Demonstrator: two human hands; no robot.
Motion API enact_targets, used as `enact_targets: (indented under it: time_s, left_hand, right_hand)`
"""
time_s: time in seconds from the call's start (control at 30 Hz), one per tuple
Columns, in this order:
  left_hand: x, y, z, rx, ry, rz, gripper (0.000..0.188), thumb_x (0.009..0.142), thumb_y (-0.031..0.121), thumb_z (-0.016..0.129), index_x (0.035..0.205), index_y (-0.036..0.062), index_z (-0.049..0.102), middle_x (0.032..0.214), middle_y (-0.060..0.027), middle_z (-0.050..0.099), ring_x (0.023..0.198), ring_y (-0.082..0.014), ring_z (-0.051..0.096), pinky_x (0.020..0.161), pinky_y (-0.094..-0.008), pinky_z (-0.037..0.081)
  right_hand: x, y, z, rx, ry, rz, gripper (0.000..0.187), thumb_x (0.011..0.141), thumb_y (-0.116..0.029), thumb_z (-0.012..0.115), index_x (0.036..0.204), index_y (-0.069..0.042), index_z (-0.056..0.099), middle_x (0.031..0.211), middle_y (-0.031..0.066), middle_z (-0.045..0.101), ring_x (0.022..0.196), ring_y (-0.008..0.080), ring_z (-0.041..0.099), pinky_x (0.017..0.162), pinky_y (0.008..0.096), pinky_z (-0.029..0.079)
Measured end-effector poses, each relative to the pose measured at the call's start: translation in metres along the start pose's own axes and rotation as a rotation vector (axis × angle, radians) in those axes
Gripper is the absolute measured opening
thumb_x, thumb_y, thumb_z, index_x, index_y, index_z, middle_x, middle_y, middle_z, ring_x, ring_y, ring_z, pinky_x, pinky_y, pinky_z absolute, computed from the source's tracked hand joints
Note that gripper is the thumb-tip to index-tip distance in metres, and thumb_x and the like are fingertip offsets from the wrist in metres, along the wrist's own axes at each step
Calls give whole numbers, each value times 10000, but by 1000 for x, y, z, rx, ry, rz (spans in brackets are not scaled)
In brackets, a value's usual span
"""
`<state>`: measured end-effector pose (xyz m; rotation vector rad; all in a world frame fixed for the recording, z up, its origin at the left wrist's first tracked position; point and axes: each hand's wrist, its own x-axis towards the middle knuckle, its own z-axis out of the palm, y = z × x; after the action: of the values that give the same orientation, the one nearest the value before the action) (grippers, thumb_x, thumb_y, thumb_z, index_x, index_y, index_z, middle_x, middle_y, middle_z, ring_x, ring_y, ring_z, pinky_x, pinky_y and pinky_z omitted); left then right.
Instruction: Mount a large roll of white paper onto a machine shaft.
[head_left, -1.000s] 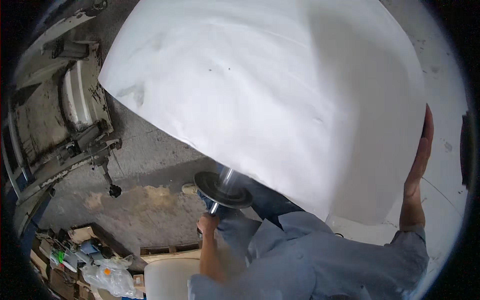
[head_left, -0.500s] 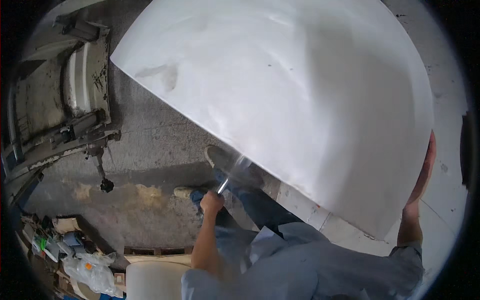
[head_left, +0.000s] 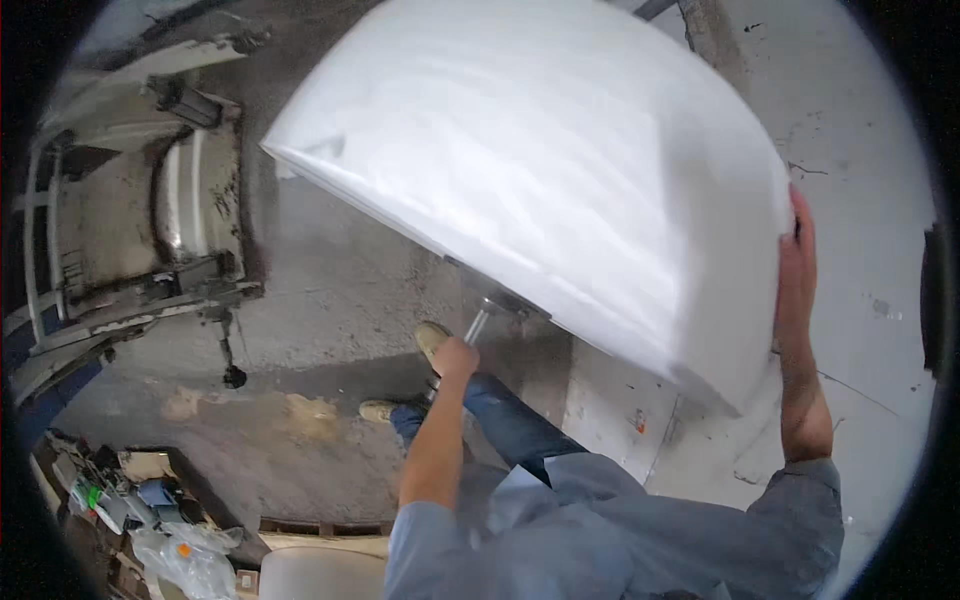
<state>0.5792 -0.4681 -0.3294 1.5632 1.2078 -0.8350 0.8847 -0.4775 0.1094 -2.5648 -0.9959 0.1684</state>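
Observation:
A large white half-round piece (head_left: 520, 150) with a smooth, bulging surface is held up in front of me, its straight edge slanting down to the right. Under that edge a dark plate (head_left: 500, 292) and a shiny metal rod (head_left: 477, 326) show. My left hand (head_left: 457, 358) is closed around the rod. At the piece's right side, my right hand (head_left: 797, 262) presses along the curved edge, its fingers partly hidden behind it. The underside of the white piece is mostly out of sight.
To the left stands a worn machine (head_left: 190, 190) with a metal frame and a black knob (head_left: 234, 377). Clear plastic bags (head_left: 185, 555) and clutter lie at lower left, beside a rounded pale object (head_left: 320, 575). A white surface (head_left: 860, 300) extends along the right.
The white piece has tilted, and its lower edge has risen, baring the dark plate beneath. Both hands have moved up the picture, the left also rightward and the right slightly leftward.

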Motion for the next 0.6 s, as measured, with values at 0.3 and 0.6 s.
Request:
enact_targets:
  time_s: [0.3,0.6]
  left_hand:
    - [-217,85,-63,-618,180,625,745,808,421,704,1305,-73,450,1266,-279,540,1211,-405,506,1012,-420,416]
    - [-357,190,-61,-759,426,938,1153,837,450,683,1352,-254,-72,1447,-458,-23,1407,-507,0,1164,-466,36]
  right_hand:
    - [-35,-10,-7,-192,141,-248,514,930,-187,528,1395,-19,388,1423,196,405,1334,340,358,1116,409,249]
    - [-19,-9,7,-228,270,-233,555,890,-314,598,1330,-12,442,1322,206,466,1226,387,423,1058,460,302]
